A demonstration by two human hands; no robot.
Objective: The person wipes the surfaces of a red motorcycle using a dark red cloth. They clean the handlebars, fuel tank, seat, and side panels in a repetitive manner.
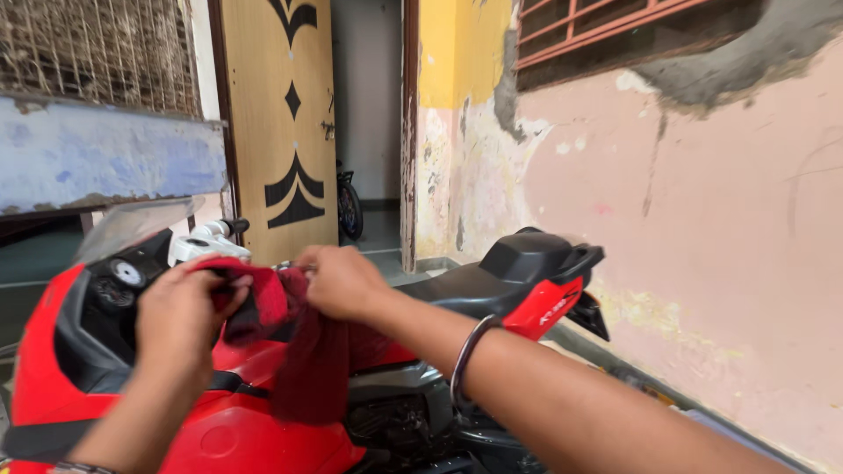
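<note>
Above the tank of a red motorcycle (219,430), a red cloth (294,338) is gripped by both hands — left hand (180,320), right hand (342,281) — apparently being bunched for wiping, which would need a firm fold pressed onto the bodywork.

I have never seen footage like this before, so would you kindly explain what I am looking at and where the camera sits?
The one picture comes from a camera worn on a person's head, looking down along their own arms. The left hand and the right hand both grip a dark red cloth, held between them above a red motorcycle. The bike has a black seat and a clear windscreen. The right wrist wears a metal bangle. Behind stand a patterned wooden door and a peeling pink wall. No robot is involved.
</note>
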